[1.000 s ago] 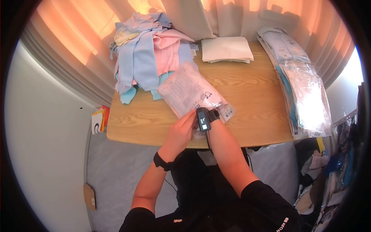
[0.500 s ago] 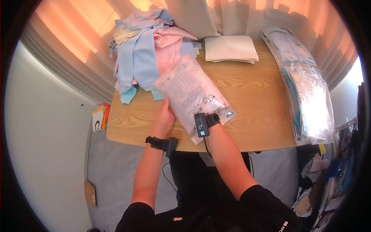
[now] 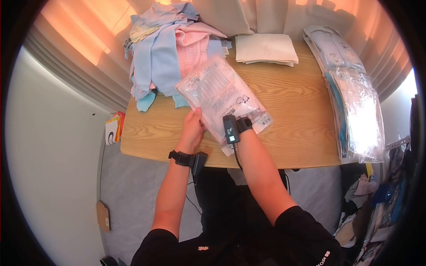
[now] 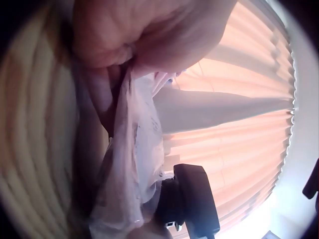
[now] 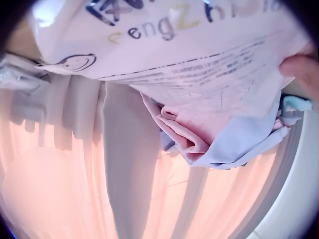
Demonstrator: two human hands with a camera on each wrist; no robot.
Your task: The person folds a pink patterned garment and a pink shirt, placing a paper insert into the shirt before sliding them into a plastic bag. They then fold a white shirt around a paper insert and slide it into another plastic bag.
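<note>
A clear printed plastic bag (image 3: 217,91) with folded pink clothing inside lies slantwise before me in the head view, its far end overlapping the clothes pile. My left hand (image 3: 192,128) grips its left edge, thumb on the upper face and fingers underneath. The left wrist view shows this hand (image 4: 149,35) pinching the crumpled plastic (image 4: 137,159). My right wrist, with its black camera (image 3: 230,129), is at the bag's near right part; the right hand itself is hidden behind camera and bag. Lettering on the bag (image 5: 164,59) fills the top of the right wrist view.
A heap of blue, pink and yellow clothes (image 3: 157,55) sits at the table's back left. White sheets (image 3: 266,48) are stacked at the back middle. Bagged garments (image 3: 355,111) line the right side of the wooden table (image 3: 293,128). Curtains (image 3: 275,17) hang behind.
My left hand has moved from beside the right wrist to the bag's left edge and now grips it there. The bag's printed face has come into fuller view.
</note>
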